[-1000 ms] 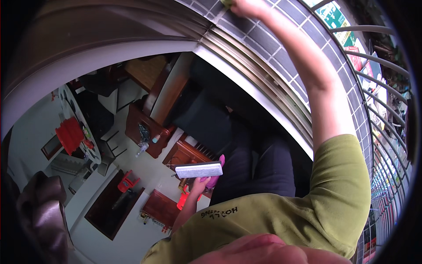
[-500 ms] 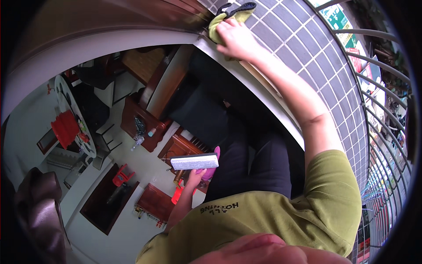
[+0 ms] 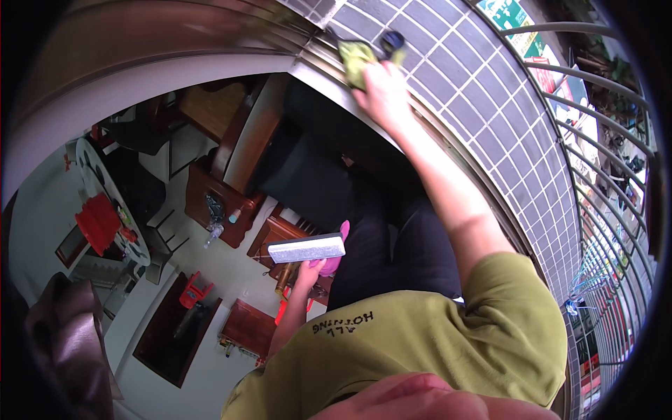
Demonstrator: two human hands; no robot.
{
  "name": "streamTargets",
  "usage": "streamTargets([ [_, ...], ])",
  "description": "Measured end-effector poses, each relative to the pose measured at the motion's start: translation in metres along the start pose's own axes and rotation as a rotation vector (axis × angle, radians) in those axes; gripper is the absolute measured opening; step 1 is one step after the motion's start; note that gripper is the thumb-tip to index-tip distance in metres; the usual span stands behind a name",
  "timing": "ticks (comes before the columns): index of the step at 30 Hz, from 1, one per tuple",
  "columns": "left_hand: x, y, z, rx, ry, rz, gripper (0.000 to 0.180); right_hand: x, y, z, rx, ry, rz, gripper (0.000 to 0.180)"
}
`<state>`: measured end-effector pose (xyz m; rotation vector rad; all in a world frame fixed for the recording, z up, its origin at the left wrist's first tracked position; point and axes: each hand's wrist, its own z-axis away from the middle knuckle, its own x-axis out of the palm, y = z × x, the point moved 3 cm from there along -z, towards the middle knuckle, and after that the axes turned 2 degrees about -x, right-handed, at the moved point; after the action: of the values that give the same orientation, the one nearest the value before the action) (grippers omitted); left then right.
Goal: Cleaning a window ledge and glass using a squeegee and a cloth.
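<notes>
Head view looks steeply down along the person's own body, with an olive-green shirt filling the lower middle. The right hand point(image 3: 383, 94) is stretched far up against a wall of small grey tiles point(image 3: 490, 91), its grip closed flat on a yellow-green cloth point(image 3: 355, 57) pressed to the tiles just beside a metal window frame point(image 3: 315, 63). A small dark object lies touching the cloth's upper right edge; what it is cannot be told. Right of the arm the tiled wall runs on to a curved metal railing point(image 3: 602, 161), so the arm has open tile to that side and the frame's ridged edge hard against it on the other.

The left hand point(image 3: 311, 269) hangs low and well apart from the cloth, its grip closed around the pink handle of a window squeegee point(image 3: 308, 248), whose 1 long grey blade lies roughly level across the view. Beneath it the room drops away: a pale floor point(image 3: 231, 273), dark wooden furniture point(image 3: 210, 199) and a red stool point(image 3: 190, 290), all well clear of the blade.
</notes>
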<state>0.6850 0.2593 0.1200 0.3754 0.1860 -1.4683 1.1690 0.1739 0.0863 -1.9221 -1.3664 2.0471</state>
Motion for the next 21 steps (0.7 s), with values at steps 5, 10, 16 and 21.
streamTargets([
  [5, -0.001, -0.002, -0.011, 0.013, 0.0, 0.059, 0.045, -0.07, 0.065, 0.103, 0.528, 0.03, -0.204, 0.032],
  [10, 0.004, -0.008, -0.016, 0.025, -0.04, 0.08, 0.045, -0.143, 0.12, 0.112, 0.836, 0.387, -1.592, 0.047],
  [16, -0.005, 0.03, 0.006, -0.079, -0.025, -0.083, 0.044, -0.168, 0.169, 0.171, 0.902, 0.665, -0.337, 0.045],
  [21, -0.006, -0.012, -0.014, 0.007, -0.001, 0.126, 0.039, -0.161, 0.12, 0.101, 0.311, 0.299, 0.082, 0.041],
])
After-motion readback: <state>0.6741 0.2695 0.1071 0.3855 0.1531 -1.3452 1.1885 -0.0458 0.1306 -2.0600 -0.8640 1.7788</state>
